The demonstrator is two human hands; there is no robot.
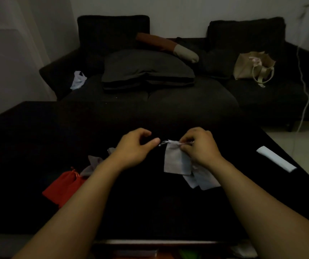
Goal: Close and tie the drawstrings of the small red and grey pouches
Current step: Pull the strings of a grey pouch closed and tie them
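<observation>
Right hand [199, 146] pinches grey pouch [176, 161] neck (left hand [137, 146] beside).

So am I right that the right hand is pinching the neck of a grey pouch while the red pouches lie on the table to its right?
Not quite: in the head view the red pouches lie to the left, beside the left forearm. The right hand does pinch the grey pouch at its neck.

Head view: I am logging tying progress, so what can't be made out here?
- Drawstring knot on the grey pouch: covered by the right hand fingers.
- Left hand: whether it pinches a string, too dim.
- Grey pouches beside the red pouch: partly behind the left forearm.
- Items below the table edge: cut off, blurred.
</observation>
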